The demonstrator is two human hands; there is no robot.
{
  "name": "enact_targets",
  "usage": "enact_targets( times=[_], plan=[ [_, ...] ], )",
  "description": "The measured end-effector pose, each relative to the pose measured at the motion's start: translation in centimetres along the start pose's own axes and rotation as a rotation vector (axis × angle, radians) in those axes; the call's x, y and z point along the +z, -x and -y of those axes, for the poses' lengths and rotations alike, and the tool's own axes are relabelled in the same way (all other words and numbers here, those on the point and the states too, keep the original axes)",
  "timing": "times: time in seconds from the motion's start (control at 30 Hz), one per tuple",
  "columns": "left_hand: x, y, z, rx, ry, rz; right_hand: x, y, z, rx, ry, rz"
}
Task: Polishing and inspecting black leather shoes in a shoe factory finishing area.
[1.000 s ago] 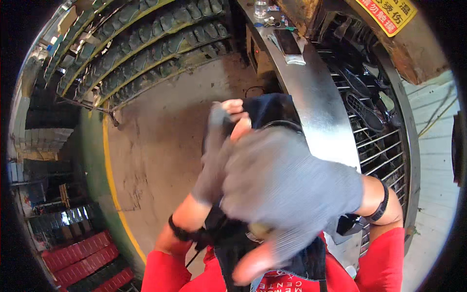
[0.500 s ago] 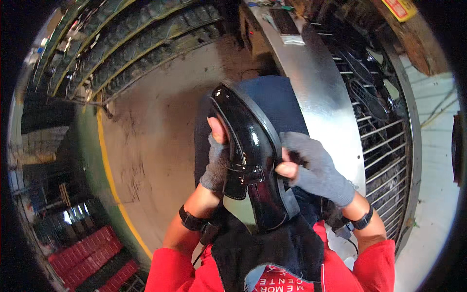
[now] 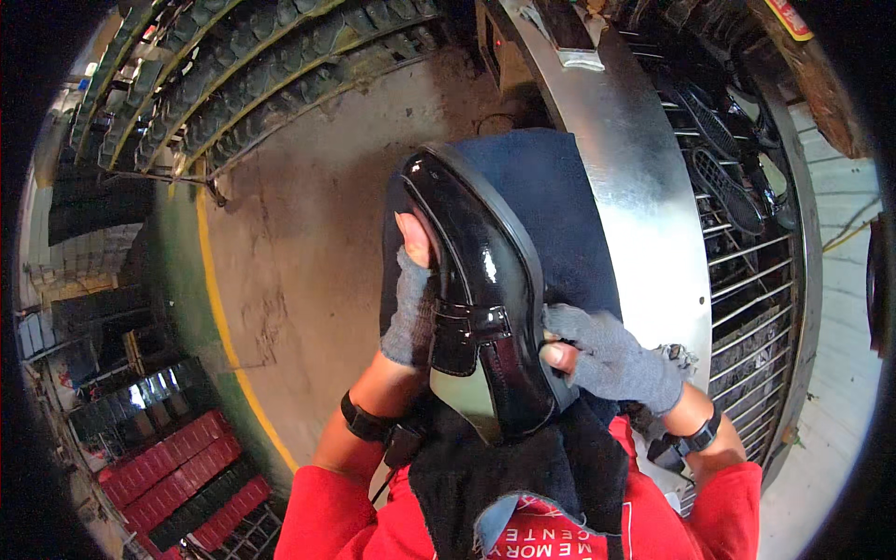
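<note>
Left hand (image 3: 413, 299): my grey fingerless glove; fingers curled shut against the left side of the black glossy shoe (image 3: 485, 299).
Right hand (image 3: 607, 359): same glove type; thumb and fingers pinch the shoe's right edge at mid-length.
Shoe position: held upright before my chest, toe up, above the dark cloth (image 3: 523, 467).
Change since 0.5 s ago: shoe raised slightly; both grips unchanged.
Sign (image 3: 798, 19): red-yellow strip, upper right of the shoe, beyond the metal panel (image 3: 635, 205).

You hold a glossy black loafer (image 3: 485, 308) upright, toe pointing away from you. Its strap crosses the vamp, and the pale insole shows at the heel opening.
</note>
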State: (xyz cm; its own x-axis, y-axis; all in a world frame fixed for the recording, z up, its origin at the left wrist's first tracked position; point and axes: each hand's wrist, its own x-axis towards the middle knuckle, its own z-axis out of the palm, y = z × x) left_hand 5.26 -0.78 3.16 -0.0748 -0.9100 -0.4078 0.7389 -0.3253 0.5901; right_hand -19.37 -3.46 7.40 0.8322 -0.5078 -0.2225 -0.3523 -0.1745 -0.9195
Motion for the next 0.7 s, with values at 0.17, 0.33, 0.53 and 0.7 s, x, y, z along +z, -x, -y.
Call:
enact_targets(
  times=[0.17, 0.33, 0.53, 0.7],
  plan=[
    [0.9, 0.1, -0.7, 0.102, -0.126, 0.041, 1.2, 0.5, -1.1, 0.001, -0.283, -0.246],
    [6.4, 2.4, -2.6, 0.149, -0.127, 0.107, -1.0, -4.7, 4.9, -0.337, -0.415, -0.647],
    [5.3, 4.6, -2.6, 0.2, -0.4, 0.071, -1.0, -3.9, 7.2, -0.255, -0.256, -0.541],
    [4.4, 6.0, -1.4, 0.415, -0.665, -0.084, -4.2, -5.4, 9.7, -0.382, -0.117, -0.446]
  ],
)
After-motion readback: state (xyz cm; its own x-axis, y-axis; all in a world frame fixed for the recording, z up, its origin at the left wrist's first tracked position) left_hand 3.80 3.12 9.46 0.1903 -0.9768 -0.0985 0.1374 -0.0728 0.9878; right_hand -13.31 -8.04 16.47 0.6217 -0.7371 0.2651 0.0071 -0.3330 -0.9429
